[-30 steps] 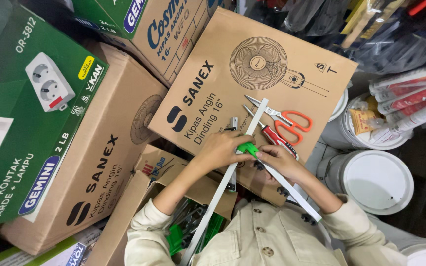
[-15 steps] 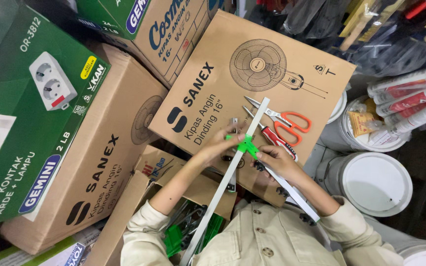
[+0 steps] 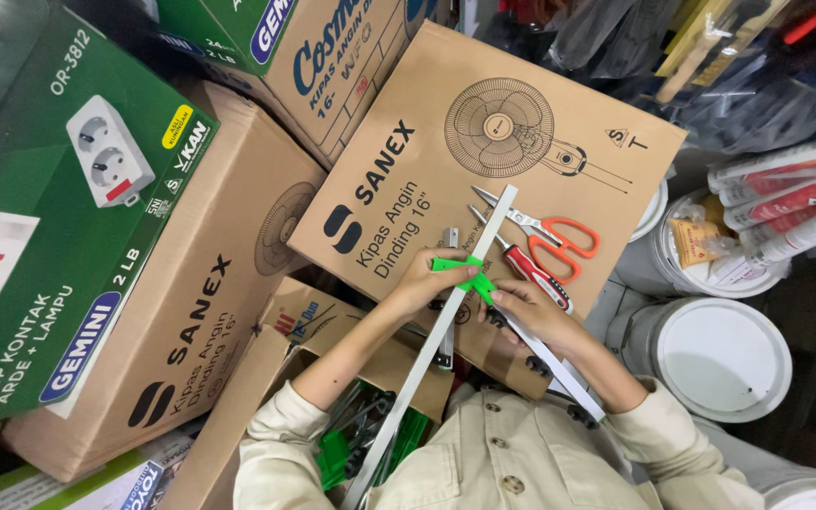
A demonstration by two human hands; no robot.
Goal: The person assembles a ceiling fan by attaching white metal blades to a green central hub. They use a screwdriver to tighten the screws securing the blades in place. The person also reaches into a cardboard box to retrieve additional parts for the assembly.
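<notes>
Green plastic connector (image 3: 463, 274) is sitting on a white rail (image 3: 446, 331) over the fan carton (image 3: 559, 113); left hand (image 3: 427, 283) and right hand (image 3: 531, 312) are both pinching it, scissors (image 3: 550, 236) just beside.

The clip (image 3: 463, 274) I pinch is bright green, the long strip (image 3: 472, 274) white. My scissors (image 3: 559, 241) have orange handles, the screwdriver (image 3: 535, 274) red and black. The box (image 3: 540, 113) is plain brown, my sleeves (image 3: 280, 430) cream.

Both forearms reach forward, the left hand (image 3: 424, 283) and right hand (image 3: 531, 312) close together, fingers curled in a pinch.
</notes>
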